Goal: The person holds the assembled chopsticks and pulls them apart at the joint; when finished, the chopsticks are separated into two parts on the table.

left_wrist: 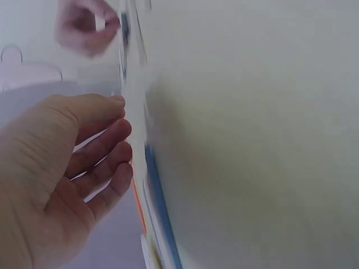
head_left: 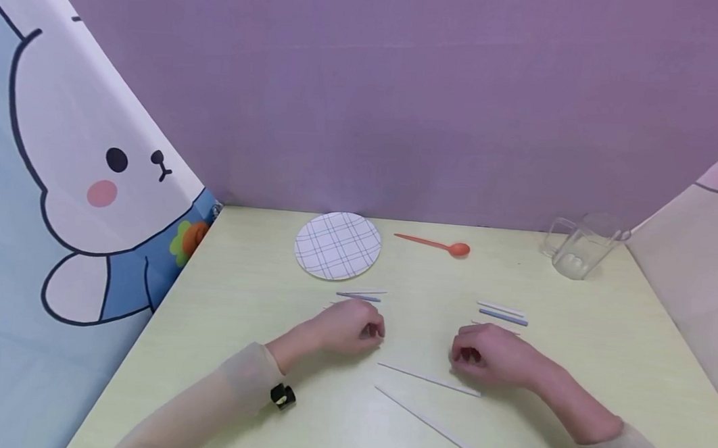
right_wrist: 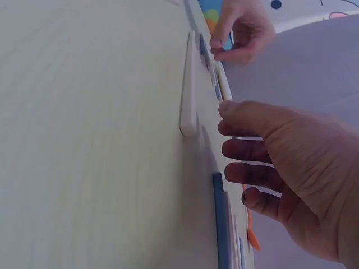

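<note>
In the head view my left hand (head_left: 349, 326) hovers low over the table beside a small group of sticks, a white stick (head_left: 376, 292) and a blue stick (head_left: 361, 297). Its fingers are loosely curled and nothing shows between them. My right hand (head_left: 491, 356) hangs in a similar bend near another group, a white stick (head_left: 501, 308) and a blue stick (head_left: 503, 317); a thin stick behind that hand is partly hidden. Two longer white sticks, an upper one (head_left: 429, 379) and a lower one (head_left: 425, 422), lie slanted between the hands, touched by neither.
A round plate with a grid pattern (head_left: 337, 246) lies at the back of the table (head_left: 241, 265). Right of it is an orange spoon (head_left: 434, 244). A clear jug (head_left: 583, 249) stands at the back right. A purple wall (head_left: 432, 106) rises behind the table.
</note>
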Tool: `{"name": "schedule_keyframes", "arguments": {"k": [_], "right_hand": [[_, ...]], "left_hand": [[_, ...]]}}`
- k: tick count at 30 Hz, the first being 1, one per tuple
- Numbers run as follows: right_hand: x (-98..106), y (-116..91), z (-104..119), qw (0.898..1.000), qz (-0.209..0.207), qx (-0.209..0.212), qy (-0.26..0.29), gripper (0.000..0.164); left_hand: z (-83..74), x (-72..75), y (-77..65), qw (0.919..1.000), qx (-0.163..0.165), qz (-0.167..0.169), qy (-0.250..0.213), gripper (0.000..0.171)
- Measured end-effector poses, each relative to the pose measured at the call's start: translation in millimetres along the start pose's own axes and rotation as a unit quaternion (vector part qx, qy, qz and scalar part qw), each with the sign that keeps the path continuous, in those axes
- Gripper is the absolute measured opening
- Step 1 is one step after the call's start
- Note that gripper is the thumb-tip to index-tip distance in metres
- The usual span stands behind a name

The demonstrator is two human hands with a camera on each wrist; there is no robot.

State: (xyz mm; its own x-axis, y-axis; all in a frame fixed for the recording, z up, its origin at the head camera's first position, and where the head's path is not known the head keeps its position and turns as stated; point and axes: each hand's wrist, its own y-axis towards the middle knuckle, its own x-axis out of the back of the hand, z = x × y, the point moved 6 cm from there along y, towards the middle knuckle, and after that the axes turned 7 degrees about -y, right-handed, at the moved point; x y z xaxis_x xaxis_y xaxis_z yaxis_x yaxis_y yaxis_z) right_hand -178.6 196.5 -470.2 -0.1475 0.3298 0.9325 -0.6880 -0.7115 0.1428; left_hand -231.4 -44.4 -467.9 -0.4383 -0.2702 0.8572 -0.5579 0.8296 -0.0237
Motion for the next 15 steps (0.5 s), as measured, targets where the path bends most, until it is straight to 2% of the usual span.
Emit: {"name": "schedule_keyframes", "arguments": {"k": [6,15], "right_hand": [[-9.5,5.2,15.3,0.999,0.032,0.022,0.021,0.017],[-19.0,6.8,22.8,0.997,0.059,0.025,0.037,0.023]], "left_hand": [[-23.5,-22.2,13.8,0.9992,-0.033,0.024,0.005,0.006],[-40.3,-40.8,24.1,0.9972,-0.043,0.058,0.017,0.006]]}}
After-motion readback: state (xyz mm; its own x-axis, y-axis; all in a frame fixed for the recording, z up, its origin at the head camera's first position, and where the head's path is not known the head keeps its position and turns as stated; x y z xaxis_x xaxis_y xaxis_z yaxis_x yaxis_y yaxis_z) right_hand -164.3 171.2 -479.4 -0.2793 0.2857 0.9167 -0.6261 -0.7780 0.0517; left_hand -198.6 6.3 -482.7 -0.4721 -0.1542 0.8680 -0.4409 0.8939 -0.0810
